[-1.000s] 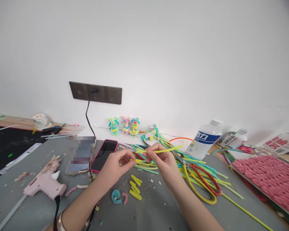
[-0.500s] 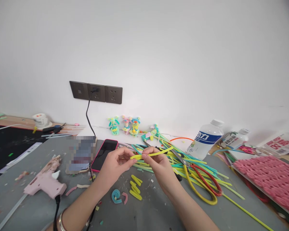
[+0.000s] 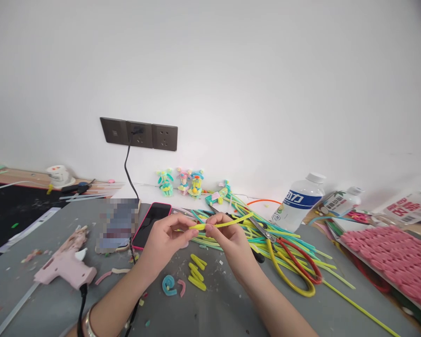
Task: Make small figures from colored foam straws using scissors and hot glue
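Observation:
Both hands pinch one yellow pipe cleaner (image 3: pixel 236 220) above the grey mat. My left hand (image 3: pixel 168 238) grips its left end between thumb and fingers. Close beside it, my right hand (image 3: pixel 228 236) holds the strip further along, and its free end sticks out to the upper right. Below the hands lie several short yellow pipe cleaner pieces (image 3: pixel 197 272), a blue coil (image 3: pixel 169 285) and a small curved pink piece (image 3: pixel 181 288). Behind and right of my right hand spreads a heap of green, yellow and teal pipe cleaners (image 3: pixel 294 248).
Scissors (image 3: pixel 277 241) with red and yellow handles rest on the heap. A pink glue gun (image 3: pixel 65 267) with its cord lies left, near a phone (image 3: pixel 152 227). Small figures (image 3: pixel 196 183) stand by the wall. A bottle (image 3: pixel 300 201) and pink woven piece (image 3: pixel 389 257) are right.
The left fingertips have shifted slightly on the yellow pipe cleaner, and its left end looks straighter between the hands. Both hands keep their hold; the objects on the mat stay put.

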The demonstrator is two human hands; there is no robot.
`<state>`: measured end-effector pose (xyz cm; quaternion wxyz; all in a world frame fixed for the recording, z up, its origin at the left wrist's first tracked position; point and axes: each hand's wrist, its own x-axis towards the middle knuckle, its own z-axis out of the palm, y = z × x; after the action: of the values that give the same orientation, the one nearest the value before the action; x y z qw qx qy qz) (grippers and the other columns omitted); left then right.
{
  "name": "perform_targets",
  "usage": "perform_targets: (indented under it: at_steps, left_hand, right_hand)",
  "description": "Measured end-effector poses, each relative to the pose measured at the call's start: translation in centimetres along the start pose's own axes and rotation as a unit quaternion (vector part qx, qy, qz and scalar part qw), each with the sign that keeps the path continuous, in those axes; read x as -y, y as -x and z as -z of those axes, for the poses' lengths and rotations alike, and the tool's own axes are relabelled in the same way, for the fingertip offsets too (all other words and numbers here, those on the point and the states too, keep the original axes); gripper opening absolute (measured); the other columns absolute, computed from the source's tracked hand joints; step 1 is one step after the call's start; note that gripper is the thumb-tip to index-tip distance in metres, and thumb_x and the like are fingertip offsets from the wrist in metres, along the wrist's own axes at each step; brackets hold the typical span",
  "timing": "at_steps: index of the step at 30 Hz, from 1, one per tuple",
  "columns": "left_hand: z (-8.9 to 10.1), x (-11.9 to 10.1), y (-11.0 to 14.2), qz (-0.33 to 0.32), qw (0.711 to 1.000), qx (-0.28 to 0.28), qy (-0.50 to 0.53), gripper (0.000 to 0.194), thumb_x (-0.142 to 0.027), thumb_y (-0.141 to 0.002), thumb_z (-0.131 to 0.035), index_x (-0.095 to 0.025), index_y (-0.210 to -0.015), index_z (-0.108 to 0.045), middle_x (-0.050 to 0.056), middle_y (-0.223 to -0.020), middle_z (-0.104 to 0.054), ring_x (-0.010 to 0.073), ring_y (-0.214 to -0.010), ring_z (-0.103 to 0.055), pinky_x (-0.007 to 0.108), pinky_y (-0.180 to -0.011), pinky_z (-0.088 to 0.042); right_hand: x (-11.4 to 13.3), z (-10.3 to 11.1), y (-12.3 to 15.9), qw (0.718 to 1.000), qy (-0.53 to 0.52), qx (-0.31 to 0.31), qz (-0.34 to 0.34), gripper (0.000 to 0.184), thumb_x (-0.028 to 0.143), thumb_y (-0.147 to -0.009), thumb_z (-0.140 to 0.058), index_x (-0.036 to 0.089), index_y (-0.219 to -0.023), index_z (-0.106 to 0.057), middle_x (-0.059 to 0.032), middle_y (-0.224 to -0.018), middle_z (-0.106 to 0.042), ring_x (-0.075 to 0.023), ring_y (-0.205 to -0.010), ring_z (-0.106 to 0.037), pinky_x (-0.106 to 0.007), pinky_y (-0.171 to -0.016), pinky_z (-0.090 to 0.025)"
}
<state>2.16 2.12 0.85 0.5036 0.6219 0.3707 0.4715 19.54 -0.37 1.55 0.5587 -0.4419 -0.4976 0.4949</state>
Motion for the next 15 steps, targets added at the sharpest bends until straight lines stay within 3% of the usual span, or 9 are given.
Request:
perform_targets:
  at_steps: [7, 15]
  left_hand:
    - [0.15, 0.55, -0.06, -0.055, 0.998, 0.011, 0.024, 0.013, -0.026, -0.081, -0.072, -0.018, -0.073, -0.066, 0.004, -0.079, -0.07, 0.0162, -0.076, -0.064, 0.024, -0.064, -0.052]
    - [0.18, 0.42, -0.01, -0.082, 0.996, 0.018, 0.005, 0.014, -0.023, -0.083, -0.07, -0.019, -0.071, -0.064, 0.005, -0.08, -0.069, 0.0175, -0.078, -0.064, 0.025, -0.064, -0.052]
  right_hand:
    - [0.19, 0.46, -0.26, 1.0, -0.012, 0.006, -0.018, 0.033, 0.051, -0.069, -0.08, 0.022, -0.076, -0.066, -0.0013, -0.07, -0.066, -0.0213, -0.075, -0.067, -0.032, -0.073, -0.052]
    - [0.0, 0.95, -0.52, 1.0, 0.03, -0.004, 0.001, 0.033, 0.051, -0.07, -0.079, 0.02, -0.078, -0.073, -0.0052, -0.073, -0.073, -0.0236, -0.074, -0.069, -0.033, -0.068, -0.052]
